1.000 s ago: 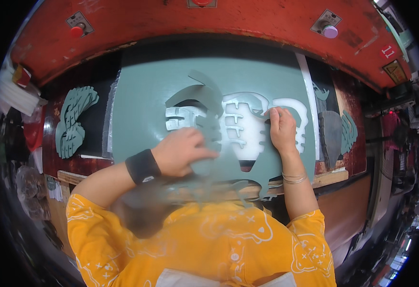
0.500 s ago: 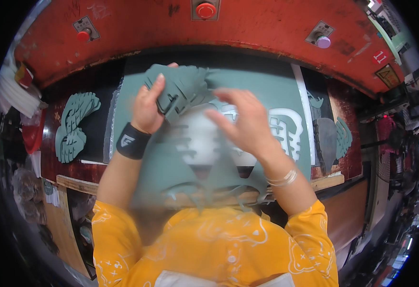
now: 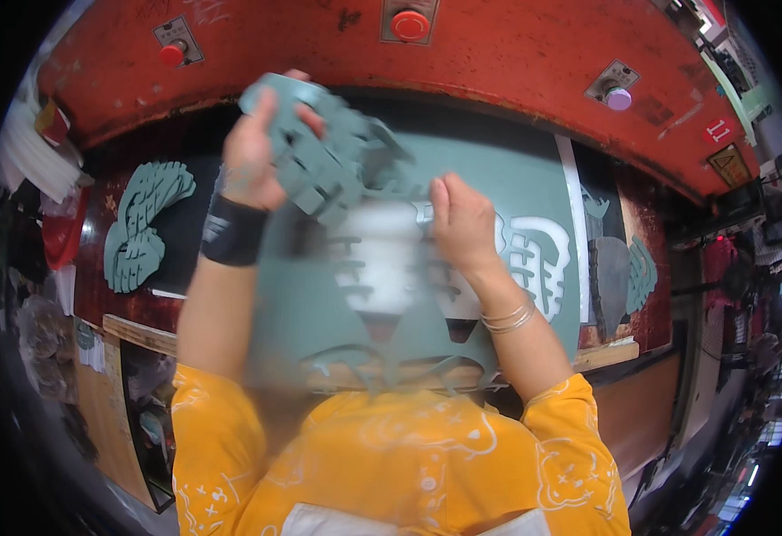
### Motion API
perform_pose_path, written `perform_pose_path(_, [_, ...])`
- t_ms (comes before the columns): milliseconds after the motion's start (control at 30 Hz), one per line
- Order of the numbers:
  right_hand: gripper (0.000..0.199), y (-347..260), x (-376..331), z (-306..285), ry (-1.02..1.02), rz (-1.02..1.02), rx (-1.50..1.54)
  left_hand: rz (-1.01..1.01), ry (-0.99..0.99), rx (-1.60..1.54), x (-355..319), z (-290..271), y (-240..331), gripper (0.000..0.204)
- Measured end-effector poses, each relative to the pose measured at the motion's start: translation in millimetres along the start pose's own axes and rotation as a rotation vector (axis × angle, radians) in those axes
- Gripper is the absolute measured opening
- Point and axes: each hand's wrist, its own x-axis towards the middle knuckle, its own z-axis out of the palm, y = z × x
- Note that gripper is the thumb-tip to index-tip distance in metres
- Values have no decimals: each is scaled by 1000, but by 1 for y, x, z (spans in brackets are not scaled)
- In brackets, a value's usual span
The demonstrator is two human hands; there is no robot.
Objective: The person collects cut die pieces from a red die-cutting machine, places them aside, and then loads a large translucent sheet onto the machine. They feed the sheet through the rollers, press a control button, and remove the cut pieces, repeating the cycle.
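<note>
A bundle of grey-green foam cut-outs with notched edges [image 3: 319,156] is gripped in my left hand [image 3: 255,154], thumb on the near side, raised over the sheet. My right hand [image 3: 465,223] is closed, thumb and fingers drawn together, to the right of the bundle. Whatever it may pinch is hidden. Under both hands lies a grey-green foam sheet [image 3: 489,161] with sole-shaped openings cut through it. White shows through these openings. Blur covers the sheet's near left part.
A red machine beam [image 3: 301,54] with a red push button [image 3: 409,26] spans the far side. Left lies a stack of cut foam pieces [image 3: 145,214]; another stack [image 3: 641,277] lies right, beside a dark grey piece [image 3: 607,277]. A wooden strip [image 3: 610,354] edges the near side.
My left hand has lifted the foam bundle up and left, tilting it. My right hand has closed from spread fingers and moved slightly right. The view has shifted a little.
</note>
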Motion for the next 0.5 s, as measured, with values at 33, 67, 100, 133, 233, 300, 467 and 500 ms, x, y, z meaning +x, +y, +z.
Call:
perform_pose_path(33, [20,9,-9,-4,-75,55,-57,81,68,-43,6,-5,18,43])
perform_pose_path(67, [20,17,-17,-5,-152,100,-110,115,10,-47,6,-13,39,43])
perform_pose_path(100, [18,22,-24,-4,-97,25,-130,151,-120,-7,6,-22,59,43])
perform_pose_path(133, [16,26,-29,-3,-95,9,-157,193,-81,52,4,-29,80,44])
perform_pose_path(233, [18,36,-35,-4,-95,-30,-7,214,-114,460,-20,-41,141,37])
perform_pose_path(300, [20,38,-34,-4,-114,-16,43,167,63,765,-42,-41,176,31])
perform_pose_path(467, [22,35,-31,-7,-170,66,80,131,364,1104,-96,-69,244,32])
perform_pose_path(500, [22,35,-31,-8,-172,63,90,125,465,1164,-106,-83,255,33])
